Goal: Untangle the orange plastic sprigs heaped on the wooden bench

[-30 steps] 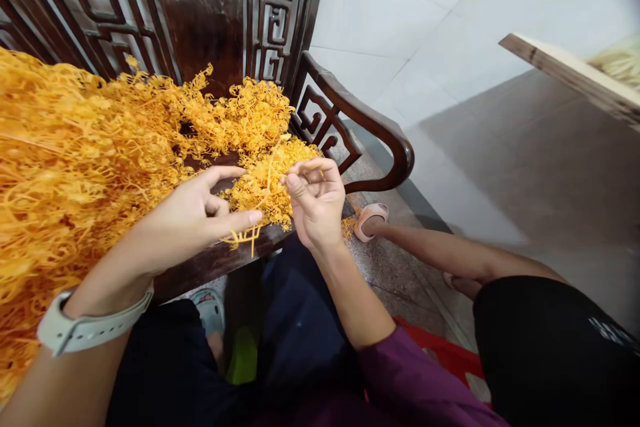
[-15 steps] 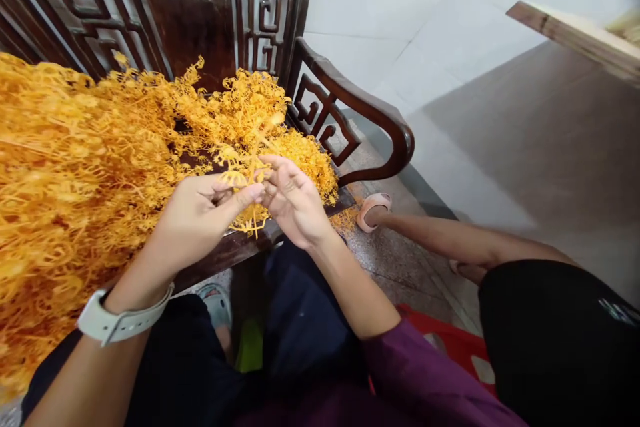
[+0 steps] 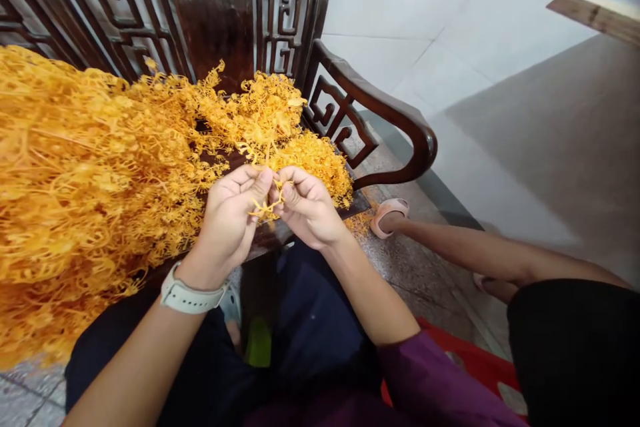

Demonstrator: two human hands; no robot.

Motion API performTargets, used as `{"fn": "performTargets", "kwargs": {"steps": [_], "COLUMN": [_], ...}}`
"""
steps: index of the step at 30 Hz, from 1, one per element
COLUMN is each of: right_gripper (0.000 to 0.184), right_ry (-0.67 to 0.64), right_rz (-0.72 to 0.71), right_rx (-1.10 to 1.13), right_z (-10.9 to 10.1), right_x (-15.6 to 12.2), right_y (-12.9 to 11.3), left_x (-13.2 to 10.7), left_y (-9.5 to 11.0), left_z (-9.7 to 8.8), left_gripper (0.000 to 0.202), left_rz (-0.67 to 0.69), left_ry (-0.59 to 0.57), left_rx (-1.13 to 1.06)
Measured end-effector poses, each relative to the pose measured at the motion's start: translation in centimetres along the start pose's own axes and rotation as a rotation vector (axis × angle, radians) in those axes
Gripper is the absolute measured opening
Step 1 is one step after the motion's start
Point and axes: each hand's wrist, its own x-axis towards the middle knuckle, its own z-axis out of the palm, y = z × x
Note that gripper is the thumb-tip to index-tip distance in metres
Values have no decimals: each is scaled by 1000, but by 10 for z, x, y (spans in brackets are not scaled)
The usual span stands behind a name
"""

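Note:
A small orange plastic sprig is pinched between both my hands, just above the front edge of a dark wooden bench. My left hand, with a pale watch on its wrist, grips the sprig from the left with closed fingers. My right hand pinches it from the right, thumb against fingers. Behind and left of my hands a big heap of the same orange sprigs covers the bench seat.
Another person's leg with a pink slipper stretches across the floor to my right, dark shorts at the lower right. A red stool edge shows below. A wooden board juts in at the top right. White wall tiles behind.
My hands came together and closed on one sprig in front of the heap; a second ago the left hand was spread open and apart from the right. The view shifted slightly.

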Motion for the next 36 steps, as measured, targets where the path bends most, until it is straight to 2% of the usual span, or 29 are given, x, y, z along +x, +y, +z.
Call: {"fn": "performTargets", "kwargs": {"steps": [3, 8, 15, 18, 22, 28, 30, 33, 36], "right_gripper": [37, 26, 34, 33, 31, 26, 26, 27, 20], "right_ry": [-15, -171, -85, -63, -118, -179, -217, -301, -307], "right_rz": [-9, -49, -73, -97, -86, -98, -132, -172, -150], "right_rx": [-18, -15, -31, -44, -57, -46, -13, 60, 28], "right_z": [4, 5, 9, 13, 11, 3, 3, 8, 14], "right_x": [4, 7, 4, 4, 4, 5, 4, 0, -4], "right_y": [2, 4, 9, 9, 8, 4, 4, 6, 7], "left_x": [0, -2, 0, 1, 2, 4, 4, 3, 1], "left_y": [3, 5, 9, 14, 13, 2, 7, 28, 47], "left_z": [-2, -10, -15, -14, -12, -11, -12, -15, -19], "left_gripper": [25, 20, 18, 16, 18, 23, 29, 37, 37], "left_rz": [-39, -45, -56, -97, -115, -88, -64, 41, 120], "left_ry": [-23, -45, -53, -18, 11, -22, -6, 78, 144], "left_rx": [-94, -147, -118, -135, -149, -160, -185, -241, -140]}}
